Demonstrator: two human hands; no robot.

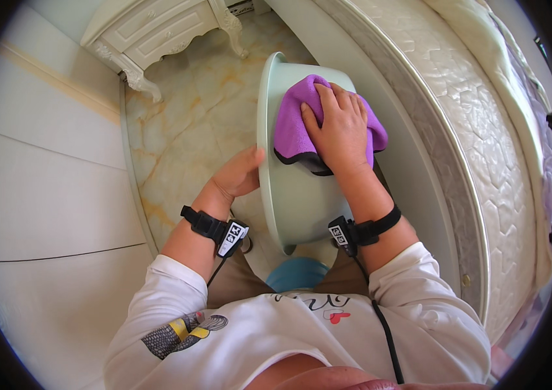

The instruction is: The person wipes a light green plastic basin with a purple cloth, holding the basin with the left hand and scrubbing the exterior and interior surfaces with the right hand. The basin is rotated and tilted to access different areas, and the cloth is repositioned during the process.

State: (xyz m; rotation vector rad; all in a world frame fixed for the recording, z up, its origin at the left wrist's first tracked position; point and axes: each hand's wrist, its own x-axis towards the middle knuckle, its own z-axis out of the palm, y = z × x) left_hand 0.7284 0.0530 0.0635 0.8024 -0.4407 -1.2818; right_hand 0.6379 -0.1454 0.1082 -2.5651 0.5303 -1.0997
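A pale green plastic basin point(305, 209) stands tipped on its side before me, its rim towards the left and its outer wall facing up and right. My right hand point(342, 122) presses a purple cloth with black edging point(295, 126) against that outer wall, fingers spread over the folds. At the rim, my left hand point(239, 170) steadies the basin; its thumb lies by the rim's edge and the other fingers are hidden inside the opening or behind the rim.
Beside the basin on the right runs a bed with a quilted mattress point(456, 102). A white nightstand point(159, 29) with carved legs stands at the upper left on the marble-look floor point(188, 112). White panels point(51, 195) line the left side. Something blue point(298, 273) sits between my legs.
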